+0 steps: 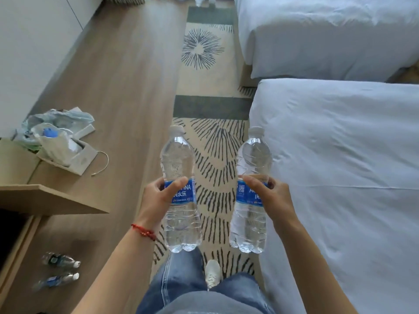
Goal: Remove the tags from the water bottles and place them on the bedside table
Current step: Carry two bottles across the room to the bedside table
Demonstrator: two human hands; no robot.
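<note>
I hold two clear water bottles upright in front of me, side by side above the patterned rug. My left hand [158,198] grips the left bottle [179,159] around its blue label [184,194]. My right hand [269,196] grips the right bottle [254,155] around its blue label [246,193], which bears a QR code. Both bottles are full and have white caps. A red bead bracelet sits on my left wrist. No bedside table is in view.
Two white beds [340,166] fill the right side. A patterned rug [210,132] runs along the wooden floor. Left: a wooden desk edge [52,200], a pile of plastic bags and boxes [59,137], and two more bottles lying on the floor [59,270].
</note>
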